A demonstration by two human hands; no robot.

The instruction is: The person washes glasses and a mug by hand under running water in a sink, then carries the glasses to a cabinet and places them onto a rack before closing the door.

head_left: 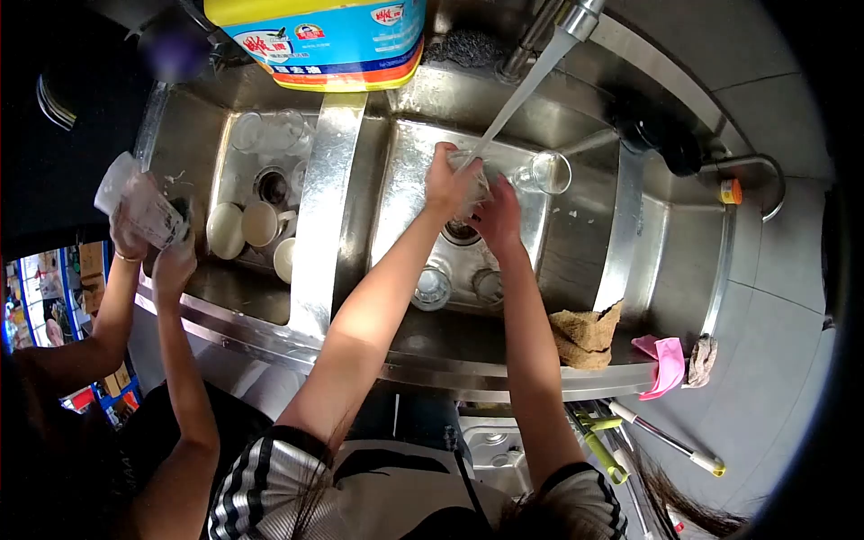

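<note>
Under the running tap water, a clear glass (472, 184) is held over the middle sink basin. My left hand (442, 186) is wrapped around its left side. At its lower right end, my right hand (498, 216) has its fingers curled against the glass; part of the grip is hidden by spray and by the hand itself. Another clear glass (548, 173) lies to the right on the basin floor. Nearer to me, two more glasses, one left (432, 288) and one right (488, 286), rest on the steel, below the drain (462, 233).
At left, a co-worker's hands (166, 247) hold a clear cup (144, 202). The left basin has cups (261, 224) and glasses (247, 131). A detergent jug (328, 45) stands behind. A brown cloth (585, 335) and pink cloth (663, 364) hang on the front edge.
</note>
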